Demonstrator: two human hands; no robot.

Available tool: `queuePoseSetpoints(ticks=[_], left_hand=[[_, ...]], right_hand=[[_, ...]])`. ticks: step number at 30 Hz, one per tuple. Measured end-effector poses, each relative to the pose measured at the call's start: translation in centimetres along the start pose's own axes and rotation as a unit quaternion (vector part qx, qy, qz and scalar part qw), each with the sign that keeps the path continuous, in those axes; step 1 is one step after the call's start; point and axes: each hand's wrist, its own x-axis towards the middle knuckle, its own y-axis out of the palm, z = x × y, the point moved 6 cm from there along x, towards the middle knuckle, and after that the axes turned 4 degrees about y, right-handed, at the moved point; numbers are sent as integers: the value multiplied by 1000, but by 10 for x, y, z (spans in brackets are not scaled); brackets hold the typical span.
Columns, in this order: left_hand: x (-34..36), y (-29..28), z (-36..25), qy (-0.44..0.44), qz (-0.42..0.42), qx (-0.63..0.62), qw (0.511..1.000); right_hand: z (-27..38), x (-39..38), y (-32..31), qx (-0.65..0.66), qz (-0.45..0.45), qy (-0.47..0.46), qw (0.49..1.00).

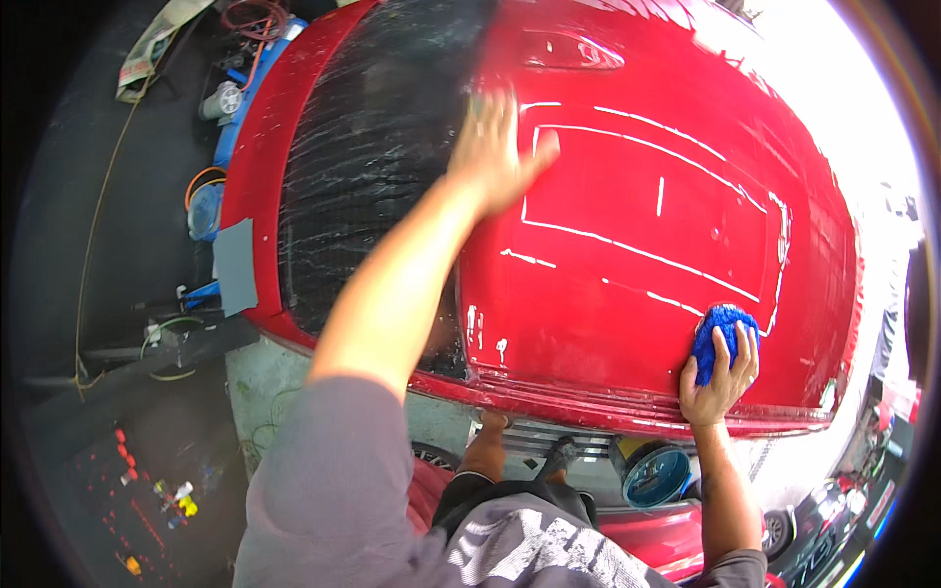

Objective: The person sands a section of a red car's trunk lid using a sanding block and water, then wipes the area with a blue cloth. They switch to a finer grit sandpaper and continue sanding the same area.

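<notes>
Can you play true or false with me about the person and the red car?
1. The right hand presses a blue sponge on the red car. True.
2. The left hand holds a yellow brush. False: it lies flat and bare on the car, holding nothing.
3. A round blue tin sits below the car's edge. True.
4. The car's window is dry. False: it is wet and streaky.
</notes>
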Motion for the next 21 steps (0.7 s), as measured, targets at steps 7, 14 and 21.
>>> queuePoseSetpoints(ticks=[7,14,21], left_hand=[[-118,-19,-84,-1,-9,-9,1000],[-141,-23,-82,41,39,5,998],[-27,26,-1,51,-145,41,987]], right_hand=[[0,1,-3,-1,10,19,1000],[0,4,-5,11,-13,-5,1000],[-1,-4,2,-2,3,9,1000]])
